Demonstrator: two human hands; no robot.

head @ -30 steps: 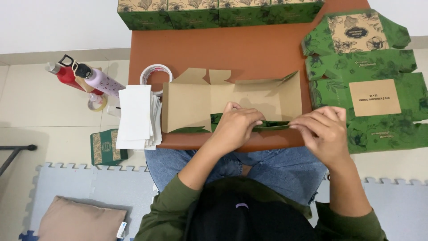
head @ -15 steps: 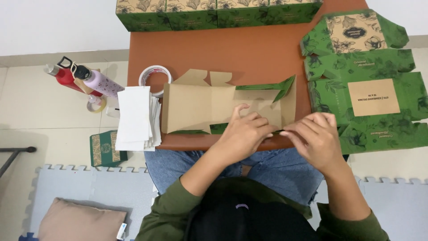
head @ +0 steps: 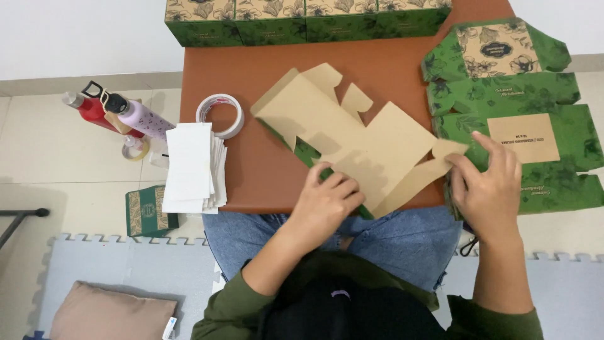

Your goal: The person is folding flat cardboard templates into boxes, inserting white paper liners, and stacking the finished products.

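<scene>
Under both hands, a flat box lies brown side up on the desk.
The left hand [head: 327, 201] presses curled fingers on the flat box [head: 352, 141]; the right hand [head: 487, 186] pinches its end flap. Best to press the fold hard and pull the flap gently. Half a second ago the box lay straight and part folded; now it is spread open, slanting away from the left hand.
</scene>
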